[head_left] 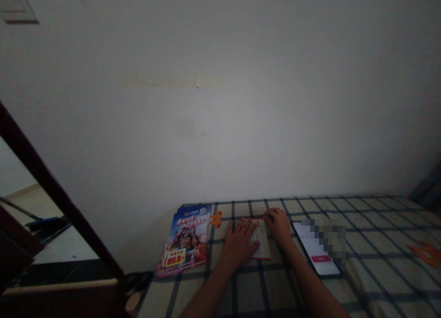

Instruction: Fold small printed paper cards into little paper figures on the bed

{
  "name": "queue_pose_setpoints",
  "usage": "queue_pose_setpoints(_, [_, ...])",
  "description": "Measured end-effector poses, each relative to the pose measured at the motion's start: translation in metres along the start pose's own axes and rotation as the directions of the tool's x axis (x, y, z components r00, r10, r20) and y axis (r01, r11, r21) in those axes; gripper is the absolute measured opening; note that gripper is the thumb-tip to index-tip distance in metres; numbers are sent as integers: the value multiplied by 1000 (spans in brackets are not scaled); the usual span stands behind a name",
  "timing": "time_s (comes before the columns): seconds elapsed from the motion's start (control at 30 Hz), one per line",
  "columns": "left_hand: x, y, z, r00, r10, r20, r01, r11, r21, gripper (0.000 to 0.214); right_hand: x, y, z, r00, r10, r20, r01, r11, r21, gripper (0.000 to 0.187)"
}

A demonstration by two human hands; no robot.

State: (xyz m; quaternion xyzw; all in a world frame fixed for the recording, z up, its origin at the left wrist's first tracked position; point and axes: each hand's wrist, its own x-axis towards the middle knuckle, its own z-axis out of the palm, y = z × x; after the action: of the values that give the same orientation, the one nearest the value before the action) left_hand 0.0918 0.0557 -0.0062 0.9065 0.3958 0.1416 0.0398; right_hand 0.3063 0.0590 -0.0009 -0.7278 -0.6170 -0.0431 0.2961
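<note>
A small folded paper leaflet (262,242) lies on the checked cloth (372,258). My left hand (237,244) lies flat on its left part, fingers stretched out and together. My right hand (279,224) rests at the leaflet's upper right edge, fingers curled down onto the paper. Both forearms reach in from the bottom of the view.
A stack of colourful flyers (188,240) lies at the cloth's left edge, with a small orange shape (217,219) beside its top. A phone (319,251) with a lit screen lies right of my right hand. A white wall rises behind. Another orange patch (427,253) is far right.
</note>
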Motion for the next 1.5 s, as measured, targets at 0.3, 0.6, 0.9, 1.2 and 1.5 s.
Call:
queue_pose_setpoints(0.3, [0,1,-1,1000,3,4,-3,1000,-3,62,-8,2,-2,998,-55,41,54,998,15,17])
queue_pose_setpoints(0.6, [0,1,-1,1000,0,-7,0,1000,-3,62,-9,1,-15,991,-105,88,103,994,25,12])
queue_pose_setpoints(0.9, [0,1,0,1000,3,-3,-3,1000,5,63,-27,4,-19,985,-113,128,108,993,44,11])
queue_pose_setpoints(1.2, [0,0,3,1000,9,-23,-8,1000,30,62,-42,3,-31,971,-167,169,156,985,77,13])
queue_pose_setpoints(1.5, [0,0,2,999,10,-36,-9,999,37,62,-56,9,-29,958,-206,199,187,976,108,13])
